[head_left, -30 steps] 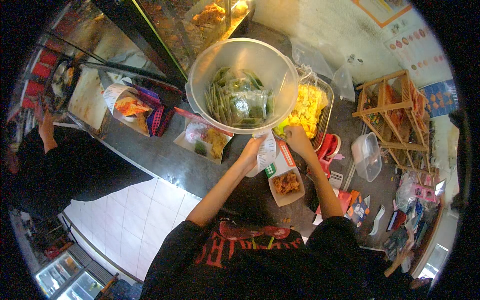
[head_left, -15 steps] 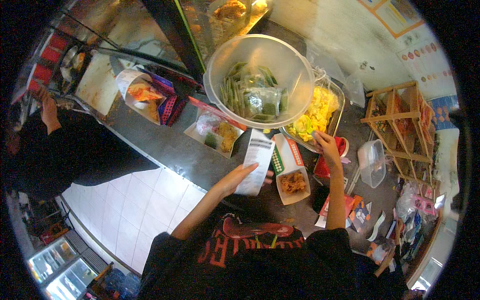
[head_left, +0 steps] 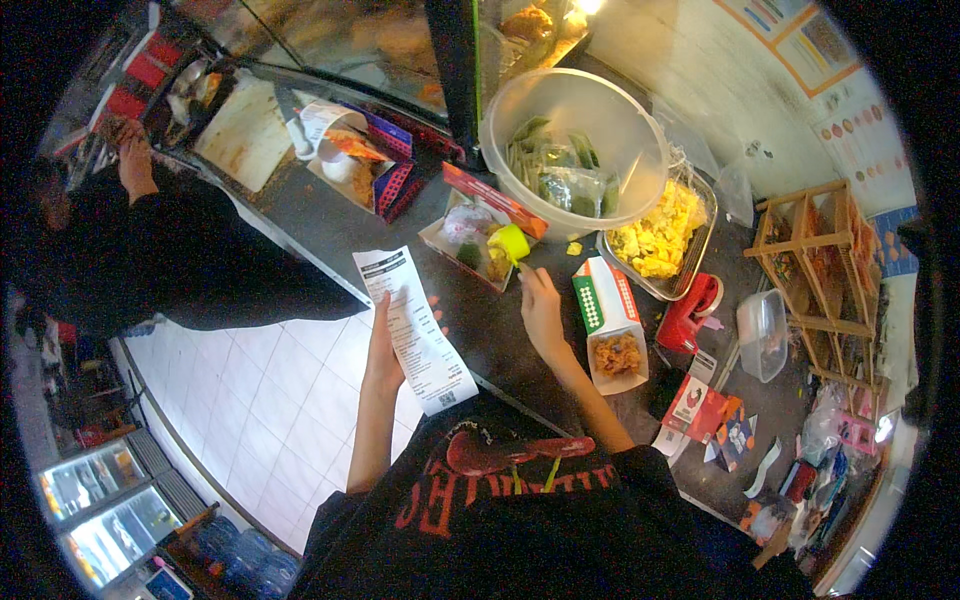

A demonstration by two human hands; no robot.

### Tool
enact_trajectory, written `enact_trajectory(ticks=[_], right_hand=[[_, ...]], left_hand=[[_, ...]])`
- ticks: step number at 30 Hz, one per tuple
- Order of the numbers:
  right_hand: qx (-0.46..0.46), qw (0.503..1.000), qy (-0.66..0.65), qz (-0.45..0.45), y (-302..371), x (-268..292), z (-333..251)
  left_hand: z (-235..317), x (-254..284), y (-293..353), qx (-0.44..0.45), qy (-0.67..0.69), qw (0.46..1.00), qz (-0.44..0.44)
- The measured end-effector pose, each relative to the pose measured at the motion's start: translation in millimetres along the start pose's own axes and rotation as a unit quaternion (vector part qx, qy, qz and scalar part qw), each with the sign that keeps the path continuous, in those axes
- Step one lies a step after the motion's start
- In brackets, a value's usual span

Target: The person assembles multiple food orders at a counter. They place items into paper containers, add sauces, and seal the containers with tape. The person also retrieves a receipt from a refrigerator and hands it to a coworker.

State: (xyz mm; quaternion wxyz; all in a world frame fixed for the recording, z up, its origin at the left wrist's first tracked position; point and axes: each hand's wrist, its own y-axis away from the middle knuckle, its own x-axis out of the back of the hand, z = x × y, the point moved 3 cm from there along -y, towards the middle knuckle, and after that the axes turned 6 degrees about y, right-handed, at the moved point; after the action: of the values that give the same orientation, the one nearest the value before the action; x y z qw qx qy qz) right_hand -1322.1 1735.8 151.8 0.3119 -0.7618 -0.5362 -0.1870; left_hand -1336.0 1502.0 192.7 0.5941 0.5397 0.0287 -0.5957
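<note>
My left hand (head_left: pixel 384 345) holds a long printed paper receipt (head_left: pixel 418 335), tilted over the counter's front edge. In my right hand (head_left: pixel 543 315) is a small yellow-green scoop (head_left: pixel 512 242) by its handle. The scoop's head is over an open paper meal box (head_left: pixel 497 204) with a red lid. Inside lie a wrapped whitish bundle (head_left: pixel 470 222), a dark green packet (head_left: pixel 466 257) and a golden piece partly hidden by the scoop. Right of my hand stands a second open box (head_left: pixel 601 300) with a piece of fried chicken (head_left: pixel 617 353).
A big clear tub (head_left: pixel 645 150) of green packets stands behind, beside a metal tray (head_left: pixel 672 294) of yellow scrambled egg (head_left: pixel 655 235). A red tape dispenser (head_left: pixel 685 315), clear container (head_left: pixel 762 335) and wooden rack (head_left: pixel 815 265) are at right. Another person's hand (head_left: pixel 137 165) is far left.
My right hand has brought the scoop left from the egg tray to over the red-lidded box. My left hand has moved left with the receipt, and the view has shifted.
</note>
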Motion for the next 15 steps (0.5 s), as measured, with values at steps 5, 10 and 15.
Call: enact_trajectory(ticks=[5, 10, 15], right_hand=[[-0.019, 0.997, 0.075, -0.001, 5, -17, 2], [0.001, 0.997, 0.075, -0.028, 5, -11, 1], [0.020, 0.998, 0.060, -0.030, 6, -6, 5]], left_hand=[[4, 3, 14, -0.018, -0.019, 1.000, 0.014], [1, 7, 17, 0.002, 0.022, 1.000, -0.001], [5, -7, 16, -0.009, -0.017, 0.999, -0.029]])
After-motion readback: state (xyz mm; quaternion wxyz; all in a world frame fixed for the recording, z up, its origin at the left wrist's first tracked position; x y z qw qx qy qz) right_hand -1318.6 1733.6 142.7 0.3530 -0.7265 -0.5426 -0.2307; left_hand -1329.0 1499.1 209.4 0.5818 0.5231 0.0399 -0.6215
